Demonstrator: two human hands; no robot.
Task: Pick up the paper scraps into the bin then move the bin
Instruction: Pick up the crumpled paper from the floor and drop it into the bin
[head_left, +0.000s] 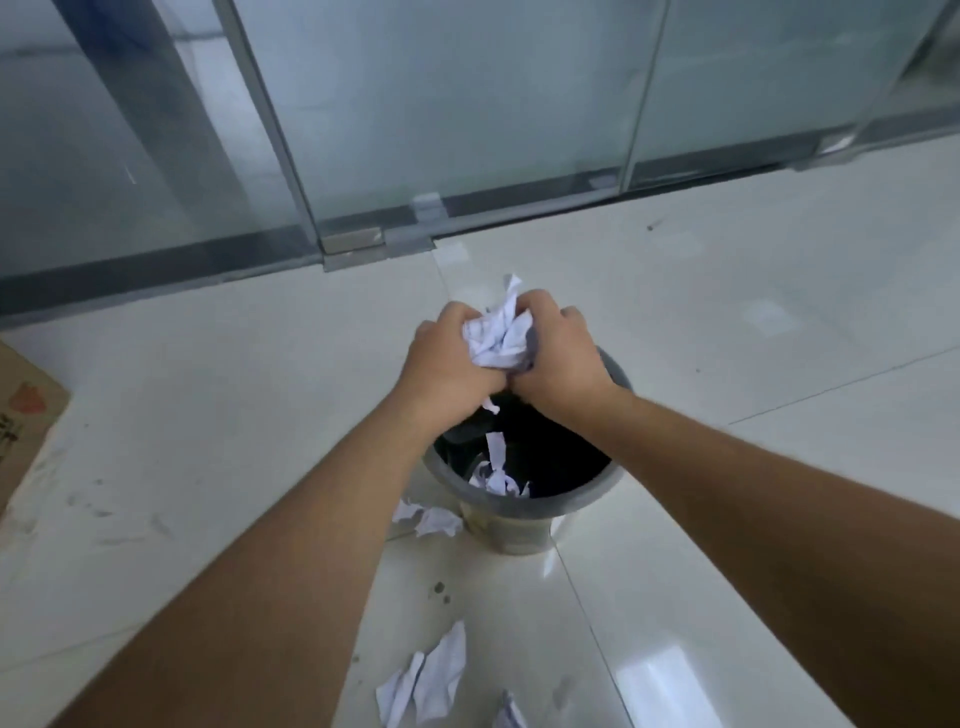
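A grey round bin (524, 512) with a black liner stands on the pale tiled floor. My left hand (444, 358) and my right hand (558, 351) are pressed together above its far rim, both closed around one bunch of crumpled white paper scraps (498, 338). A few scraps (496, 470) are in the bin's mouth, one hanging just under my hands. More scraps lie on the floor: two against the bin's left side (428, 517) and a larger cluster (423, 680) near the bottom edge between my forearms.
A glass partition with metal frames (332, 244) runs across the back, close behind the bin. A brown cardboard sheet (23, 415) lies at the left edge. Dark smudges mark the tiles left of the bin.
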